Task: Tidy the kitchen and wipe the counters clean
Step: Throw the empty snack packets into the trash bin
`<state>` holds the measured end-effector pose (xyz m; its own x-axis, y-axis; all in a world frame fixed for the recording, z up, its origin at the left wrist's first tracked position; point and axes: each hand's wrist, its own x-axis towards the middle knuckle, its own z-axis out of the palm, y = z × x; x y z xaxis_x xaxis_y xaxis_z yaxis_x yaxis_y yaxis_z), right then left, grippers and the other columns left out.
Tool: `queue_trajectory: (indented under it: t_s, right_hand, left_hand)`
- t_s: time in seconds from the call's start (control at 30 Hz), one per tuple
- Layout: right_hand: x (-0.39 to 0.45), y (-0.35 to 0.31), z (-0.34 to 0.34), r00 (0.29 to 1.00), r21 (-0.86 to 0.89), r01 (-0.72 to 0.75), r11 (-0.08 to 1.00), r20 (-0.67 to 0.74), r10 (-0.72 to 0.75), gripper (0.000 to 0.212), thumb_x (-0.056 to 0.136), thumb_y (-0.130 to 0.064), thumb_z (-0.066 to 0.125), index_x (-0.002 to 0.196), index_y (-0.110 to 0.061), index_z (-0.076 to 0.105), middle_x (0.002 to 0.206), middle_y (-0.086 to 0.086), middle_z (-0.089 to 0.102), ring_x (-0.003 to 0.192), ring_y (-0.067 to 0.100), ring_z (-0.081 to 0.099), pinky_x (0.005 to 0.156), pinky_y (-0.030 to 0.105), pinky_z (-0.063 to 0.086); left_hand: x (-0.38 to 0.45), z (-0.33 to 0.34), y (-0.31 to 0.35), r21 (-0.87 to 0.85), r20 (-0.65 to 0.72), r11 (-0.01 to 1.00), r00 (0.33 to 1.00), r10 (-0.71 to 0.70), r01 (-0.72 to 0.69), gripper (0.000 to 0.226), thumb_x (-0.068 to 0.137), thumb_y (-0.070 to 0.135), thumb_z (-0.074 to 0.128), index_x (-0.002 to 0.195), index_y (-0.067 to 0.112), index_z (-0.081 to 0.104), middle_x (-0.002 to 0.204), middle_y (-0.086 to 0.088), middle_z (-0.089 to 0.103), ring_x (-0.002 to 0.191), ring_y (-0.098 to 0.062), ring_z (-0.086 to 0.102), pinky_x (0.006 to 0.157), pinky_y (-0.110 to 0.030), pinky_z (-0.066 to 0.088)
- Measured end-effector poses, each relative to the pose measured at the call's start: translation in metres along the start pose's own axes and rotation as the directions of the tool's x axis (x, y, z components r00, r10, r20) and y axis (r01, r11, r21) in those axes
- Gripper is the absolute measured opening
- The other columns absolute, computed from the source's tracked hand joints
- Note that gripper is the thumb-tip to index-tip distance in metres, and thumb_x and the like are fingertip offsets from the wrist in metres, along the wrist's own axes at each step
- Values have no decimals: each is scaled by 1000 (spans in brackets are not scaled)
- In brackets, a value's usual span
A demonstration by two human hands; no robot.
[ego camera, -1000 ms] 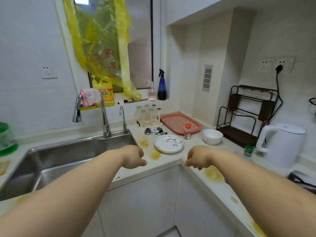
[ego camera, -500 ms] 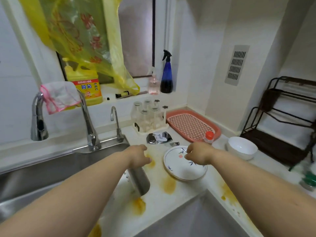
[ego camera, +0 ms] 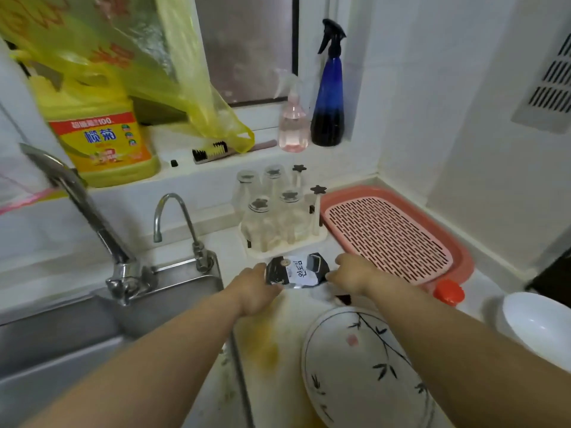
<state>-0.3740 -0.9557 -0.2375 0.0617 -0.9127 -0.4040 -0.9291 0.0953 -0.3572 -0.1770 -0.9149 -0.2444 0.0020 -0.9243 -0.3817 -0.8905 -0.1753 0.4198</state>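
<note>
I observe a crumpled black-and-silver wrapper (ego camera: 295, 271) on the counter (ego camera: 259, 332), held between both hands: the left hand (ego camera: 258, 287) pinches its left edge, the right hand (ego camera: 352, 274) grips its right edge with fingers curled. I judge this to be the tidying step, litter being collected; the task is at an early stage. Nothing has been wiped: yellow-orange stains (ego camera: 267, 350) lie on the counter just below the left hand, and more soiling runs toward the near edge. Below the right hand sits a plate (ego camera: 361, 375) with a bamboo pattern, and to its right a white bowl (ego camera: 539, 325) and a red-capped bottle (ego camera: 448, 292), all still to be put away. Just beyond the hands stands a rack of upturned glasses (ego camera: 272, 217); beyond the right hand, a pink drain tray (ego camera: 386, 233). Left of the left hand is the steel sink (ego camera: 61, 335) with its tap (ego camera: 89, 211). On the sill behind stand a yellow detergent jug (ego camera: 102, 140), a brush (ego camera: 213, 149), a pink spray bottle (ego camera: 292, 118) and a blue spray bottle (ego camera: 329, 97). I see no cloth in either hand.
</note>
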Motion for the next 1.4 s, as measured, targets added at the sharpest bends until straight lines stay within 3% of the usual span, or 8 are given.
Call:
queue_trajectory:
  t_s: [0.27, 0.4, 0.6, 0.7, 0.87, 1.03, 1.27, 1.4]
  right_hand:
    - [79, 10, 24, 998, 133, -42, 990, 42, 37, 24, 93, -22, 53, 111, -7, 52, 107, 9, 55, 88, 21, 48, 73, 27, 38]
    - [94, 12, 29, 998, 291, -69, 954, 32, 62, 16, 89, -18, 58, 77, -11, 50, 78, 5, 50, 81, 23, 51, 63, 29, 41]
    - [83, 0, 14, 999, 435, -47, 899, 9, 48, 15, 83, 0, 52, 91, -2, 65, 93, 20, 66, 87, 33, 65, 80, 44, 55]
    - [61, -5, -1, 999, 437, -7, 899, -37, 26, 18, 85, -1, 51, 96, -4, 65, 90, 15, 65, 90, 33, 65, 82, 43, 56]
    - [2, -10, -19, 991, 456, 98, 885, -131, -43, 20, 83, 2, 56, 92, -12, 65, 77, 4, 60, 84, 28, 63, 83, 43, 55]
    - [-84, 1, -21, 979, 498, 121, 859, -202, -20, 22, 84, 2, 61, 102, -10, 66, 79, 4, 62, 77, 23, 64, 75, 32, 56]
    - [-213, 76, -3, 915, 559, -13, 829, -327, 235, 6, 90, -16, 62, 88, -21, 63, 84, 0, 64, 74, 16, 57, 69, 26, 50]
    - [-295, 146, 2, 827, 493, -248, 834, -340, 447, 18, 90, -17, 60, 106, -12, 68, 99, 7, 64, 98, 24, 62, 88, 33, 47]
  left_hand:
    - [79, 23, 6, -315, -24, 937, 986, -168, 152, 53, 97, 35, 47, 139, 7, 32, 137, -17, 48, 121, -33, 48, 92, -33, 40]
    - [89, 30, 3, -392, -39, 906, 981, -190, 159, 52, 92, 29, 56, 136, 8, 36, 132, -16, 51, 115, -33, 52, 91, -35, 44]
    - [76, 14, -5, -581, -37, 799, 976, -215, 154, 80, 88, 32, 63, 151, 15, 17, 143, -12, 42, 122, -29, 51, 90, -30, 46]
    - [60, 3, -7, -564, -53, 820, 987, -153, 97, 85, 84, 45, 65, 151, 23, 16, 142, -9, 46, 123, -26, 51, 89, -26, 40]
    - [17, -15, 7, -408, -131, 909, 991, 32, -83, 41, 82, 40, 69, 113, 14, 63, 111, -4, 66, 101, -22, 62, 89, -34, 50]
    - [-46, -16, 26, -337, -99, 895, 956, 276, -293, 22, 81, 30, 73, 95, 15, 65, 88, 2, 66, 85, -17, 62, 77, -27, 48]
    - [-115, 21, 64, -341, 13, 835, 886, 463, -432, 10, 86, 21, 67, 94, 18, 62, 87, -1, 64, 86, -21, 62, 80, -30, 50]
    - [-154, 56, 106, -354, 60, 796, 838, 543, -491, 14, 85, 17, 66, 99, 20, 63, 98, 0, 67, 92, -19, 63, 81, -28, 50]
